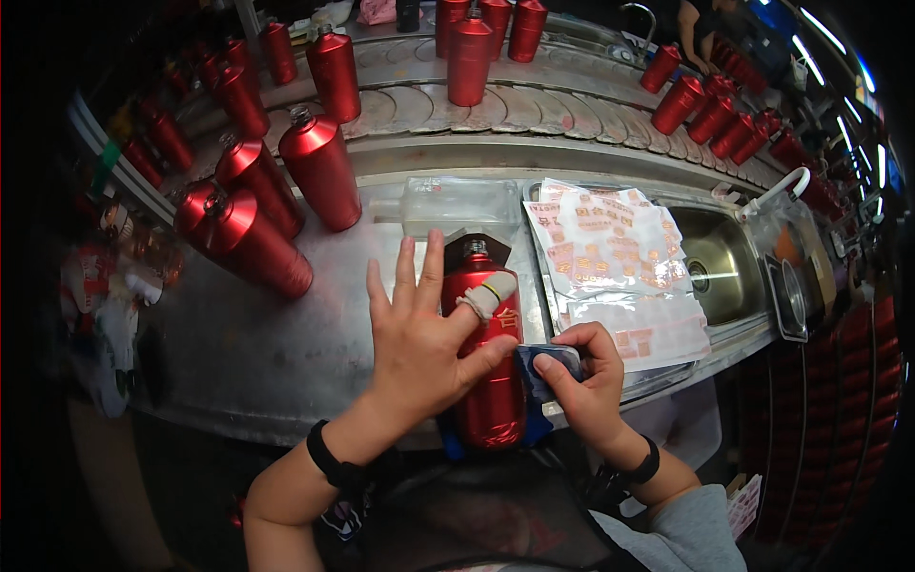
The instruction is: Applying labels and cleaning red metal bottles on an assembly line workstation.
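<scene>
A shiny red bottle (pixel 489 400) lies in front of me on a dark holder (pixel 494 250), its threaded neck pointing away and gold marks on its side. Over it spreads my left hand (pixel 410 353), fingers apart, with the thumb and index finger at the bottle's side. A whitish cover with a yellow band (pixel 488 296) wraps that index finger. My right hand (pixel 593 386) is closed on a small flat dark-blue pad (pixel 546 368), whose edge is against or just beside the bottle's right side; which of the two, I cannot tell.
Right of the bottle, printed sheets (pixel 610 238) lie on a tray beside a metal sink (pixel 715 253) with a white faucet (pixel 786 186). A clear bottle (pixel 457 205) lies behind. Several red bottles (pixel 319 176) stand at left; others ride the slatted conveyor (pixel 543 114). A person's arm (pixel 694 38) shows far right.
</scene>
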### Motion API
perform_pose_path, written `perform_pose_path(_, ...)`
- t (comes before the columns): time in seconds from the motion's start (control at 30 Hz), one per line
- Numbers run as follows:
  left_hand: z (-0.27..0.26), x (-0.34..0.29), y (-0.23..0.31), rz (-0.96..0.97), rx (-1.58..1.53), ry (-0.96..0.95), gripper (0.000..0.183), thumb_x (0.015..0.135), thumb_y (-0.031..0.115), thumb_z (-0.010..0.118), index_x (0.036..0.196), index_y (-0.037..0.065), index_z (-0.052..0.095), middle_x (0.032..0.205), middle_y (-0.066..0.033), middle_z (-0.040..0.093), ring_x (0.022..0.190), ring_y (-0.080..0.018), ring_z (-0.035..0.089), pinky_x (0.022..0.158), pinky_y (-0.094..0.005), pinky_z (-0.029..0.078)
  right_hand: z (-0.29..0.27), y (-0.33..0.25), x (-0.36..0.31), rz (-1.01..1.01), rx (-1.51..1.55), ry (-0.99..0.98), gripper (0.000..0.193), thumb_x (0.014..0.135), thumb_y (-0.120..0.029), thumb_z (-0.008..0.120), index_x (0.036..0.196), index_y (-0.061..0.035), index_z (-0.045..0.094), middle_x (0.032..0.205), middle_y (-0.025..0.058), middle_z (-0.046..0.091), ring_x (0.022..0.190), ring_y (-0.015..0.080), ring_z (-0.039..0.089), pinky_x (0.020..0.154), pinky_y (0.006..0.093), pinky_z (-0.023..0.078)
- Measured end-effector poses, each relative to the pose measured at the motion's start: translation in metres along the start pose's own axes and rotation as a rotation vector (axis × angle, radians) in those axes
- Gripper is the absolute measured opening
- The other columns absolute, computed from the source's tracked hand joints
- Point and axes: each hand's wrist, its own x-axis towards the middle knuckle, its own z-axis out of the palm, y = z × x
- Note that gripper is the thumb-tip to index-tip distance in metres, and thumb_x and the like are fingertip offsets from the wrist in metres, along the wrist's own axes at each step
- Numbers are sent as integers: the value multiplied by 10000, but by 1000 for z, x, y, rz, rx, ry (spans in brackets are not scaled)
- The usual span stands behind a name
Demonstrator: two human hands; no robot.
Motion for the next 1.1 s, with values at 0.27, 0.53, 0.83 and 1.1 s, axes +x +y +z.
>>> perform_pose_path(0.27, -1, -7, 3, 27, -35, -76, 479, 846, 530, 651, 1233, 250, 686, 1514, -309, 328, 1365, -536, 314, 1080, -707, 131, -10, 0, 1, 53, 29, 22, 247, 853, -25, 725, 1019, -16, 541, 891, 37, 615, 789, 64, 590, 692, 212, 479)
perform_pose_path(0.53, -4, -25, 29, 49, -20, -207, 454, 853, 558, 630, 1206, 282, 700, 1570, -274, 243, 1419, -548, 179, 1060, -742, 51, -16, -15, 32, 34, 102, 124, 216, 864, -20, 699, 995, -25, 528, 855, 27, 611, 766, 48, 578, 665, 205, 479)
perform_pose_path(0.83, 5, -79, 8, -198, -191, -167, 491, 904, 463, 619, 1337, 232, 630, 1569, -309, 210, 1444, -518, 177, 1097, -701, 14, -10, 26, 34, 74, 57, 84, 206, 881, -31, 694, 996, -22, 524, 832, 3, 593, 744, 30, 554, 635, 194, 461)
perform_pose_path(1.1, 14, -50, 23, -465, -883, -4, 648, 956, 186, 618, 1491, -38, 330, 1352, -233, 554, 1232, -259, 556, 1030, -351, 419, -3, 15, 35, -44, -96, 53, 226, 861, -39, 724, 1003, -25, 548, 847, 20, 601, 759, 50, 557, 632, 223, 468)
